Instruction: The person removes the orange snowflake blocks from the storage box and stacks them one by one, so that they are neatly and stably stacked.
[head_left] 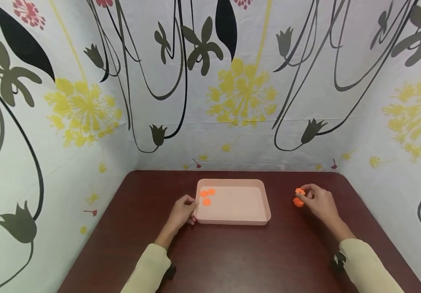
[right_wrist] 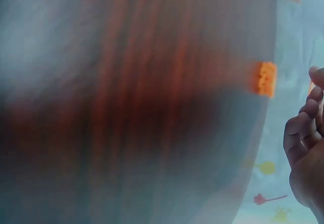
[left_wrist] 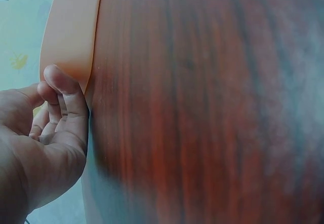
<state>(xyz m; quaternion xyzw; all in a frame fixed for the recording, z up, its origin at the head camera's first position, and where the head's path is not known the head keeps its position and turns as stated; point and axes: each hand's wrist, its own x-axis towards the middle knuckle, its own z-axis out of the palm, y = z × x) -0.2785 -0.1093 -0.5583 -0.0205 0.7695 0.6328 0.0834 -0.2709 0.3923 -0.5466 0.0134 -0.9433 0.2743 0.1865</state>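
A shallow pale pink tray (head_left: 239, 203) lies on the table, with a few flat orange discs (head_left: 206, 202) at its left end. My left hand (head_left: 182, 211) pinches the tray's left edge between thumb and fingers; the left wrist view shows the fingers curled at the tray's corner. To the right of the tray, my right hand (head_left: 319, 202) holds a thin orange disc with a notched rim (head_left: 299, 191) at its fingertips. Just below that disc, a small stack of orange discs (right_wrist: 267, 79) stands on the table. What the discs are made of cannot be told.
The dark reddish-brown table (head_left: 232, 256) reaches back to a floral-patterned cloth (head_left: 210, 101), which hangs behind it and along both sides. A strip of table lies between the tray and the orange stack.
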